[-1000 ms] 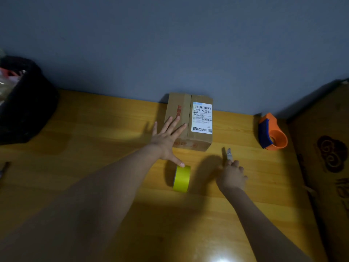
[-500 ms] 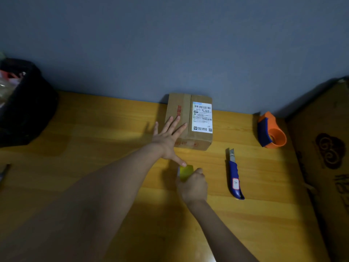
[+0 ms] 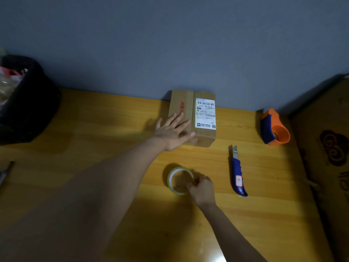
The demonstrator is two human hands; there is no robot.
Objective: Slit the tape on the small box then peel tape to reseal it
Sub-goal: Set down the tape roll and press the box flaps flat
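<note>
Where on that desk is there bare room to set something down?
Bare wood lies between the black bag and the box, and along the near edge. It is crowded around the tape roll, knife and orange dispenser.

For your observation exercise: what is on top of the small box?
On the box: a white shipping label, red print, a tape seam, and the left hand pressing flat. The surface beneath that hand is hidden.

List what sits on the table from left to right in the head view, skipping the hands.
Black bin → roll of yellow tape → small cardboard box → blue utility knife → orange tape dispenser.
</note>
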